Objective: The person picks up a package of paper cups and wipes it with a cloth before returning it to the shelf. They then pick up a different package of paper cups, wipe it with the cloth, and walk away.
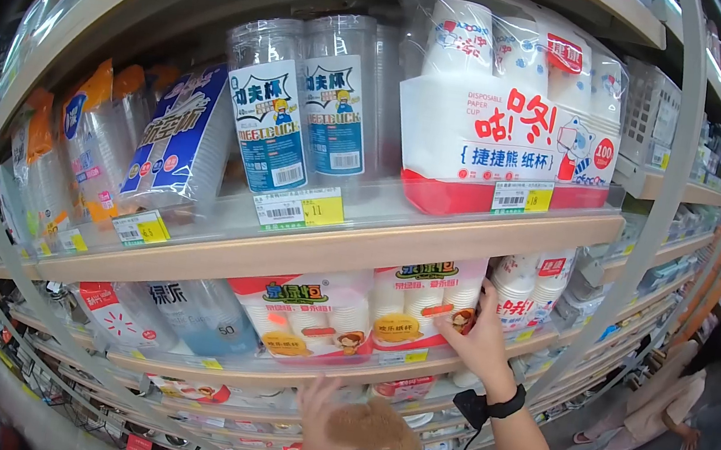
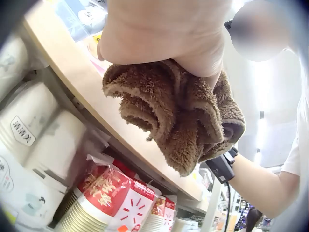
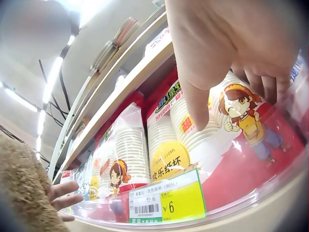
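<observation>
My right hand [image 1: 487, 337] is at a clear-wrapped pack of paper cups [image 1: 423, 302] on the middle shelf. Its thumb lies across the pack's front, while its other fingers reach round the right side, partly hidden in the right wrist view. Lower down, my left hand [image 1: 318, 420] holds a fluffy brown cloth [image 2: 178, 121], which hangs bunched below the palm in the left wrist view. Some fingers [image 3: 65, 198] of that hand stick out past the cloth. Left of the gripped pack stands a similar paper cup pack [image 1: 303, 313].
A price tag [image 3: 166, 198] sits on the clear shelf lip before the cups. Above, a wooden shelf edge [image 1: 358, 243] juts out under a large paper cup pack [image 1: 518, 136] and plastic cup sleeves [image 1: 261, 112]. A metal post [image 1: 639, 253] rises at right; people [image 1: 643, 399] are beyond it.
</observation>
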Action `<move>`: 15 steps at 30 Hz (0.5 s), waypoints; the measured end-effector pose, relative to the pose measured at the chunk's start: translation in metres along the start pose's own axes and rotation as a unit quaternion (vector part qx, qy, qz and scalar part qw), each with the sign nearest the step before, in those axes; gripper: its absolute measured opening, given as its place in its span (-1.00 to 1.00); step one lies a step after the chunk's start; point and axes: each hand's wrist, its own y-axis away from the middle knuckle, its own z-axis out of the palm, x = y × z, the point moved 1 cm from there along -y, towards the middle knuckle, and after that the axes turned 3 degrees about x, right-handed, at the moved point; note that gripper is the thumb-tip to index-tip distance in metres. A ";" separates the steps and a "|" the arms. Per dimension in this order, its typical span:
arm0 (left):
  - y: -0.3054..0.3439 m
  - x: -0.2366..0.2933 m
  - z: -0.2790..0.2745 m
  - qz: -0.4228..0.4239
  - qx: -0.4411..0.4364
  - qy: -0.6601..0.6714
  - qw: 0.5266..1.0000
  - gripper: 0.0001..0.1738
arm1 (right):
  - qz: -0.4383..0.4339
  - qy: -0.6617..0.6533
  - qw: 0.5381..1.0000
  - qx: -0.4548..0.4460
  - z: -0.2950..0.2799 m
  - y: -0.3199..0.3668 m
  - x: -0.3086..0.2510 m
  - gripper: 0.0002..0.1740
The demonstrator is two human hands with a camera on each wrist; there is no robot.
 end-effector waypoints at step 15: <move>-0.033 0.016 0.027 -0.046 -0.006 -0.114 0.992 -0.47 | -0.068 0.062 0.996 0.007 -0.010 -0.004 0.001 -0.19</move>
